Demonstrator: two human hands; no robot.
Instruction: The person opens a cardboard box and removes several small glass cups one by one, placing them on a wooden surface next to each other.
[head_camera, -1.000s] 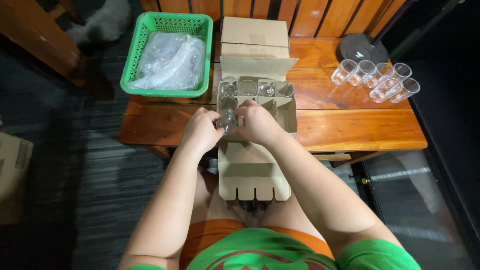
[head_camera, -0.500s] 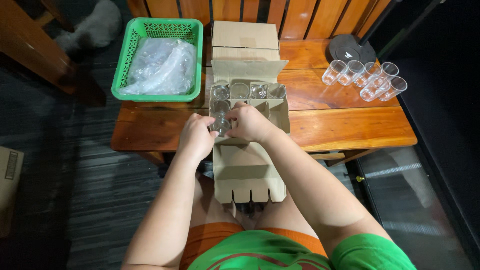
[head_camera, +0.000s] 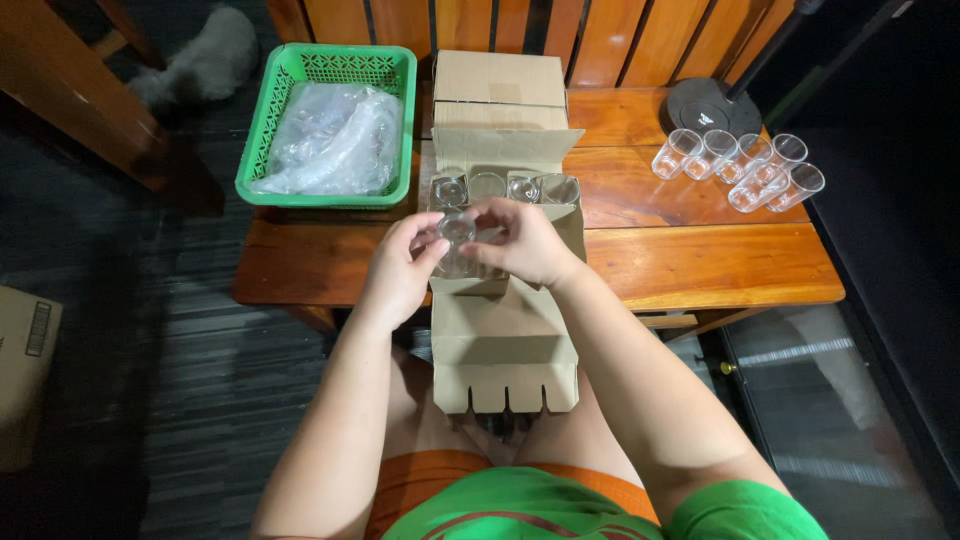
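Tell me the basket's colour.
Green, a lattice-walled plastic basket holding clear plastic bags; seen in the head view.

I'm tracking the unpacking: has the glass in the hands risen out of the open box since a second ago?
Yes. The glass was low among the box's front compartments; now both hands hold it higher, nearer the back row of glasses.

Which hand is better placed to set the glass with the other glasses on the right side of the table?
Probably the right hand. Both hands hold the glass over the box, but the loose glasses stand on the table's right side, away from the left hand.
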